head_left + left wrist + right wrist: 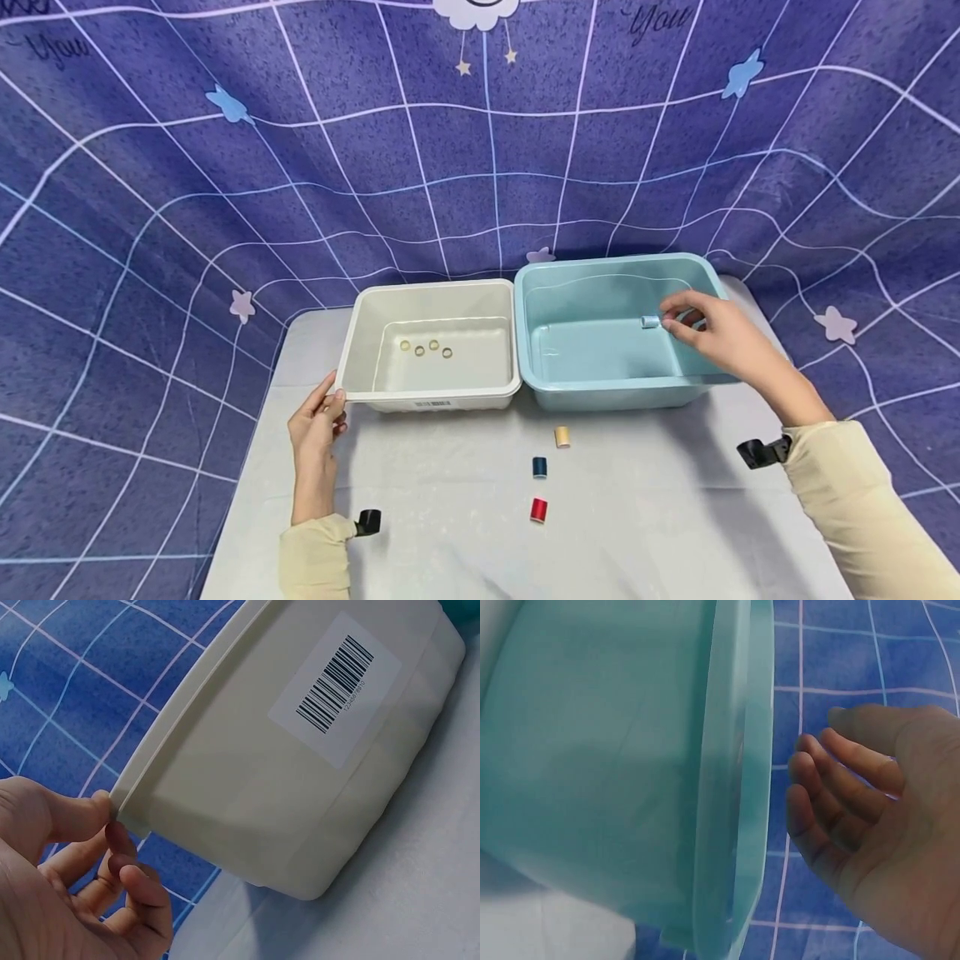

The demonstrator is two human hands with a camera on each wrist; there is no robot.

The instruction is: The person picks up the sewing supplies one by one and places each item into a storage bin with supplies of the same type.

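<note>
My left hand (315, 429) pinches the front left corner of the rim of a cream plastic bin (431, 393); the left wrist view shows the thumb (82, 814) against that rim. Over the light blue bin (615, 385), my right hand (708, 329) hovers with fingers bent loosely. A pale blue thread spool (649, 322) appears just left of its fingertips; whether it is in the air or on the bin's floor I cannot tell. In the right wrist view, nothing shows between thumb and fingers. Several small tan rings (433, 345) lie inside the cream bin.
On the white-covered table (450, 533), in front of the bins, lie a yellow spool (562, 437), a dark blue spool (539, 467) and a red spool (538, 510). The two bins stand side by side. A purple grid-patterned curtain (450, 150) hangs behind and beside the table.
</note>
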